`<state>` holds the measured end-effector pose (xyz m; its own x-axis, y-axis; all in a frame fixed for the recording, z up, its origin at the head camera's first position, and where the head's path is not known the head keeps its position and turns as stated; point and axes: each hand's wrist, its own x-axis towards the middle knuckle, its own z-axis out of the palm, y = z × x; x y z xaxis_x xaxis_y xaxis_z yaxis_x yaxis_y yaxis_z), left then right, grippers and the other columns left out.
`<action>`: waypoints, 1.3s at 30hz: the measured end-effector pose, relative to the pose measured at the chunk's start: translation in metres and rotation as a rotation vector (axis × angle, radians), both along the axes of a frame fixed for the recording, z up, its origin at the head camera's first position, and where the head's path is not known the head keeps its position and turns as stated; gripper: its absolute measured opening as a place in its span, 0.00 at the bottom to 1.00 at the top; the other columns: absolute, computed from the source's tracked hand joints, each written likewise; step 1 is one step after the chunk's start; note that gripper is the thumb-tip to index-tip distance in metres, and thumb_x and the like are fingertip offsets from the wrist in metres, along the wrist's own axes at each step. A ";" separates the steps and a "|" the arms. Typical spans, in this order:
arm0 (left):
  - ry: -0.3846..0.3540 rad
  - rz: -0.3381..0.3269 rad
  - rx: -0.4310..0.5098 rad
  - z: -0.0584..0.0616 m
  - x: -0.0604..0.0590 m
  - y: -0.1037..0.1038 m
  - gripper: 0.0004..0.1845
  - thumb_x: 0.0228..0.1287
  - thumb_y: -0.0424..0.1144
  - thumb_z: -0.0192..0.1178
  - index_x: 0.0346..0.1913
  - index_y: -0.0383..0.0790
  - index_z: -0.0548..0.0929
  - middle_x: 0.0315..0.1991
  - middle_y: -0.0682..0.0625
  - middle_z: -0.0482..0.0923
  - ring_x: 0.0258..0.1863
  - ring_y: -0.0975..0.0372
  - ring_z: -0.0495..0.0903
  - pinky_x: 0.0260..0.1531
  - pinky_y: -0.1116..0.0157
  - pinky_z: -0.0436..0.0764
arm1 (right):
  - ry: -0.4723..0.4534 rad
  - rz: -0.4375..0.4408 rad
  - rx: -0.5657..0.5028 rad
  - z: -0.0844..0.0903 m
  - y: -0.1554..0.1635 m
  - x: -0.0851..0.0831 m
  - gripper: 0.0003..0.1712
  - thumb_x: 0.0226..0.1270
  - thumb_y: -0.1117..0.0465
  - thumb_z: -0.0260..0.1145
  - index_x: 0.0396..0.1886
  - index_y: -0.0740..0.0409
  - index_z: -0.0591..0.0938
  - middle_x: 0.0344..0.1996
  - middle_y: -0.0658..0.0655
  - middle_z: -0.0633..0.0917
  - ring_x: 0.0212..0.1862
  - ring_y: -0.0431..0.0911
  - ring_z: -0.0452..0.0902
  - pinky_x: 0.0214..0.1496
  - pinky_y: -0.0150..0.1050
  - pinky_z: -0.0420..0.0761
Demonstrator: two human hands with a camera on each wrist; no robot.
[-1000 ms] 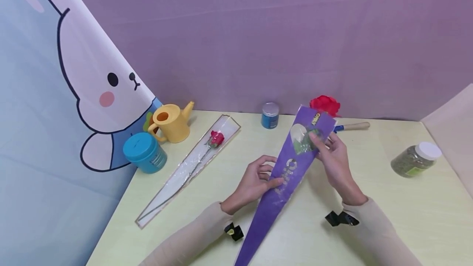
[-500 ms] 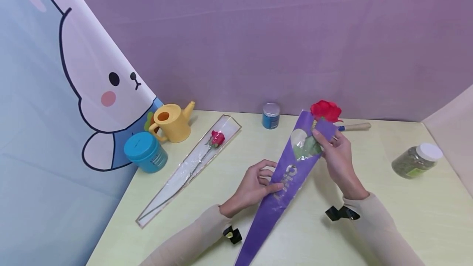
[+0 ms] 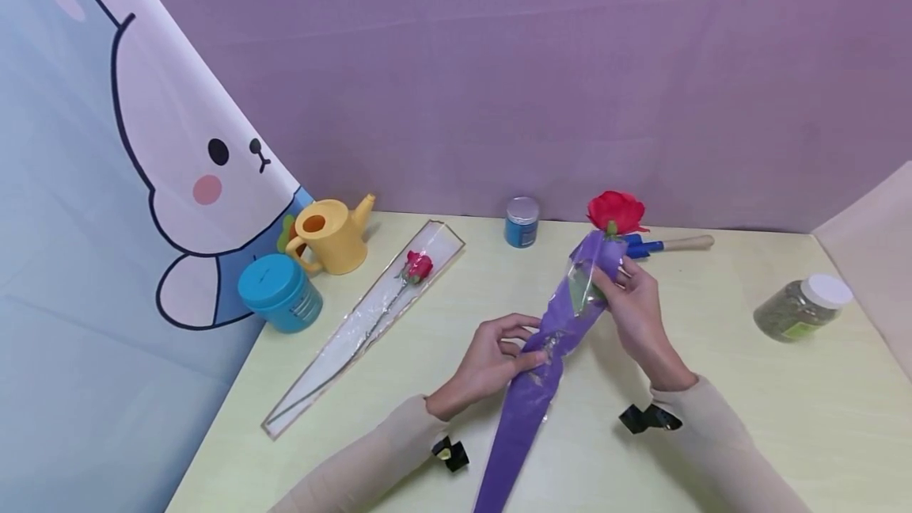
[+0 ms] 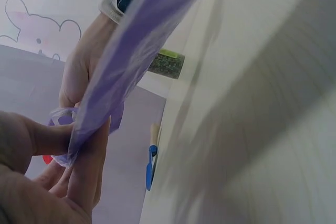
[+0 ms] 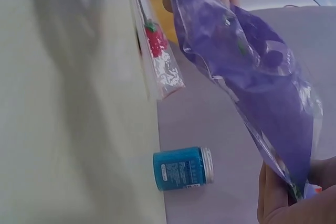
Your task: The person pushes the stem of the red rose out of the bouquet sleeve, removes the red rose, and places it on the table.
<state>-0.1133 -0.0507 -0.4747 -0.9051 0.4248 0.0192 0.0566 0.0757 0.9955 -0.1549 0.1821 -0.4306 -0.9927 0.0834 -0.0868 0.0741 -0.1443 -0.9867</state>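
A purple flower sleeve [image 3: 527, 394] with a clear plastic front is held slanting above the table, its lower tip cut off by the frame. From its top opening a red artificial rose [image 3: 616, 212] sticks out, green leaves showing through the clear window. My left hand [image 3: 492, 359] pinches the sleeve's left edge around the middle, thumb in front and fingers behind, as the left wrist view also shows. Up near the opening my right hand [image 3: 634, 315] grips the right edge, just under the bloom. The plastic is creased and bulging between both hands, seen closely in the right wrist view.
Left on the table lies a white sleeve [image 3: 363, 331] with a red rose inside. Behind it stand a yellow watering can [image 3: 331, 236] and a turquoise tub [image 3: 280, 295]. A small blue jar [image 3: 522, 222], a blue trowel [image 3: 663, 245] and a jar with a white lid [image 3: 801, 307] are farther right.
The flat sleeve has become rounded and creased at its top. The rose now stands above the opening instead of partly behind it. My right hand shifted slightly left; the left hand stayed put.
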 end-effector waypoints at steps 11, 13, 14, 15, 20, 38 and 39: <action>0.026 0.038 0.049 0.000 -0.001 0.005 0.20 0.65 0.29 0.70 0.60 0.38 0.84 0.46 0.33 0.88 0.23 0.69 0.85 0.25 0.74 0.81 | -0.010 0.069 0.114 -0.010 -0.014 0.009 0.33 0.80 0.58 0.63 0.78 0.63 0.66 0.42 0.31 0.89 0.45 0.29 0.87 0.47 0.29 0.88; 0.028 0.047 0.048 0.001 -0.001 0.005 0.21 0.66 0.29 0.69 0.61 0.40 0.84 0.47 0.34 0.89 0.24 0.69 0.85 0.26 0.74 0.82 | -0.013 0.081 0.130 -0.011 -0.017 0.011 0.32 0.80 0.57 0.62 0.77 0.63 0.68 0.42 0.31 0.89 0.45 0.29 0.87 0.46 0.30 0.88; 0.031 0.050 0.044 0.001 -0.002 0.006 0.21 0.66 0.29 0.70 0.61 0.41 0.84 0.47 0.35 0.89 0.24 0.69 0.85 0.26 0.74 0.82 | -0.015 0.080 0.135 -0.011 -0.018 0.011 0.32 0.80 0.57 0.62 0.77 0.63 0.69 0.42 0.32 0.89 0.45 0.29 0.87 0.46 0.29 0.88; 0.031 0.053 0.042 0.001 -0.002 0.006 0.21 0.65 0.29 0.70 0.61 0.41 0.84 0.47 0.35 0.89 0.25 0.69 0.85 0.27 0.74 0.83 | -0.018 0.078 0.141 -0.011 -0.019 0.012 0.31 0.80 0.56 0.62 0.76 0.64 0.70 0.42 0.33 0.89 0.46 0.29 0.87 0.47 0.29 0.88; 0.032 0.067 0.037 0.000 -0.002 0.006 0.21 0.65 0.29 0.70 0.61 0.41 0.85 0.47 0.35 0.89 0.26 0.69 0.86 0.28 0.73 0.84 | -0.036 0.090 0.175 -0.009 -0.020 0.014 0.31 0.80 0.56 0.62 0.77 0.62 0.69 0.53 0.46 0.90 0.47 0.29 0.86 0.49 0.29 0.87; -0.029 -0.013 0.014 -0.003 0.003 0.001 0.24 0.65 0.31 0.71 0.63 0.44 0.81 0.45 0.34 0.88 0.27 0.68 0.85 0.30 0.73 0.83 | -0.026 0.065 0.118 -0.004 -0.011 0.012 0.32 0.77 0.54 0.66 0.75 0.59 0.72 0.43 0.30 0.89 0.47 0.30 0.86 0.49 0.31 0.88; -0.030 -0.019 0.006 -0.004 0.004 0.000 0.25 0.64 0.31 0.71 0.63 0.44 0.80 0.45 0.34 0.88 0.27 0.68 0.85 0.30 0.73 0.83 | -0.027 0.056 0.085 -0.002 -0.009 0.010 0.32 0.77 0.54 0.67 0.75 0.59 0.72 0.42 0.30 0.89 0.47 0.31 0.86 0.50 0.31 0.88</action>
